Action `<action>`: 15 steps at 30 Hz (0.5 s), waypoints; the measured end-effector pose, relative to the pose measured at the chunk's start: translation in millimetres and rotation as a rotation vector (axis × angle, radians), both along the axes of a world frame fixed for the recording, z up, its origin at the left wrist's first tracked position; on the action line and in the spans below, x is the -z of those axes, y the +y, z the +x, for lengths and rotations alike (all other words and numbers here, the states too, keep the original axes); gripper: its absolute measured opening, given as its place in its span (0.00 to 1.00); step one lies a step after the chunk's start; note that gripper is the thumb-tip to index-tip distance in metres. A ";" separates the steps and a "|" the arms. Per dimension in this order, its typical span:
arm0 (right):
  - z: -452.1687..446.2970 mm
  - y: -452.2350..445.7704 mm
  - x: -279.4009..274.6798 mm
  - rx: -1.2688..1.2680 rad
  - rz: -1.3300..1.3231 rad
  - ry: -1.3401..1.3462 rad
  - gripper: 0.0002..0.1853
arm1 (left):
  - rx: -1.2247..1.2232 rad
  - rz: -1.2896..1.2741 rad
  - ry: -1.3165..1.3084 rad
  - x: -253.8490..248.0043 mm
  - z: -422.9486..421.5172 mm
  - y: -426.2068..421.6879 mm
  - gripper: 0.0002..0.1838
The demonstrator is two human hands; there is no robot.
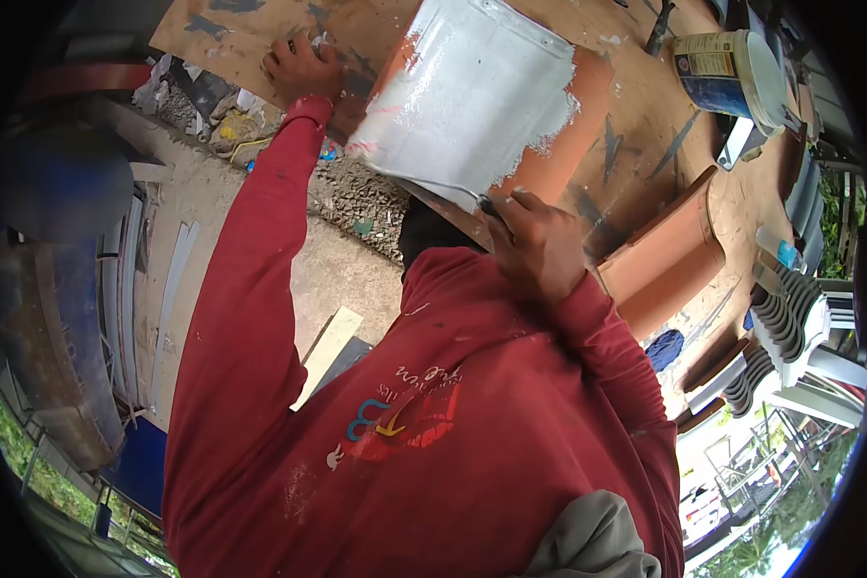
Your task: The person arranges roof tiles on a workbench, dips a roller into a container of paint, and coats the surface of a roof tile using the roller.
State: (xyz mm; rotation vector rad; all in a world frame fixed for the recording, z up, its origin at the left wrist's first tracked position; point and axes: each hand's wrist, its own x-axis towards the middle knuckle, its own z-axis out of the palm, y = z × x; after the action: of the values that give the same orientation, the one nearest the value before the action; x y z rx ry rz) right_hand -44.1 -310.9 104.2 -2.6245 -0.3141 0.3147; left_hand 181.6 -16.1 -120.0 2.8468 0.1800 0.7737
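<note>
Head view: the left hand (303,69) bends its fingers on the board (246,46), any grip unclear; beside it lies a curved tile (472,91), part-coated white. Right hand (541,246) grips a dark-handled tool (491,205); the coating's ragged edge likely calls for light, even strokes.

Painted tile (472,91) and bucket (718,82) flank a gap (passable, seemingly).
</note>
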 end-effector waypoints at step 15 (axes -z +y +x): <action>31.8 -54.3 -32.2 0.025 -0.398 0.143 0.05 | -0.020 -0.043 0.056 -8.9 -1.8 -5.1 0.20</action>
State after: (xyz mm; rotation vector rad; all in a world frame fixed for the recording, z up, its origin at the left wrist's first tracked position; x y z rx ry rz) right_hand -12.3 -365.2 136.4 -2.9693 -0.1847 0.6075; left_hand 179.7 -21.2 -111.1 2.8316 0.2307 0.6857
